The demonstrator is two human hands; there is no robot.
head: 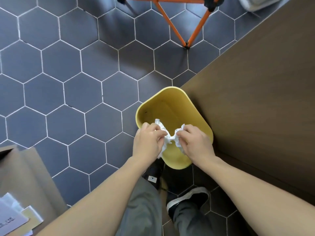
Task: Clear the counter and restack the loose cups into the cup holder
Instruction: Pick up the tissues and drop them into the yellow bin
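Note:
A crumpled white paper napkin (170,137) hangs between my two hands, directly above the open mouth of a yellow waste bin (160,101) that stands on the floor. My left hand (148,140) pinches the napkin's left part. My right hand (196,142) pinches its right part. The two hands are close together over the near half of the bin. The bin's inside looks bare where it shows. No cups or cup holder are in view.
The bin stands against a brown wooden cabinet side (255,99) on the right. Blue-grey hexagon floor tiles (68,82) fill the left. An orange metal stand (187,43) is at the back. A cardboard box with papers (20,193) sits lower left. My black shoes (189,200) are below the bin.

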